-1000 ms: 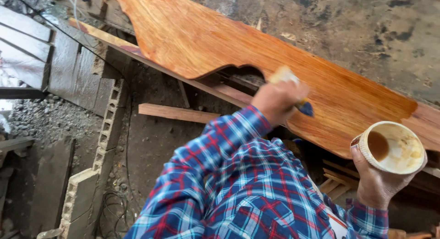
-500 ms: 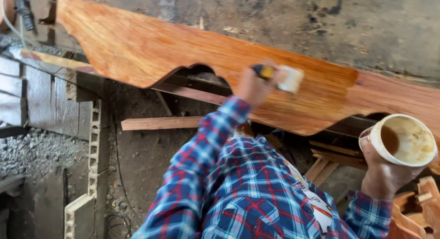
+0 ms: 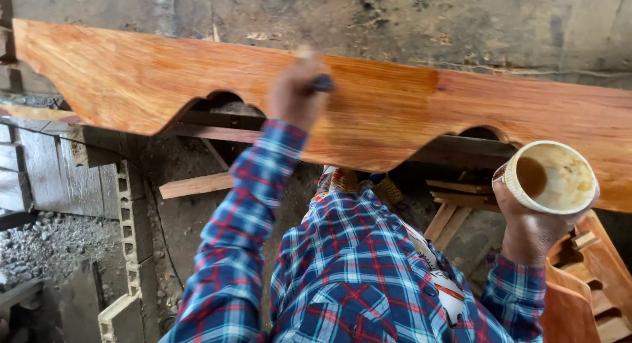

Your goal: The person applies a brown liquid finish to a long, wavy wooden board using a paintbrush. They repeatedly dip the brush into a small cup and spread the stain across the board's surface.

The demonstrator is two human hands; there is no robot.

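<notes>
Brush (image 3: 322, 83) moved left on board (image 3: 395, 112), left fingers (image 3: 296, 96) clenched; right hand (image 3: 526, 231) grips cup (image 3: 550, 177).

orange-brown wood board (image 3: 395, 112), cream cup (image 3: 552, 177) w/ brown liquid, blue-red plaid shirt (image 3: 355, 264).

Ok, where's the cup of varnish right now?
In the head view the round cup sits at the right, held up in the right hand, just below the lower edge of the long orange wooden board.
</notes>
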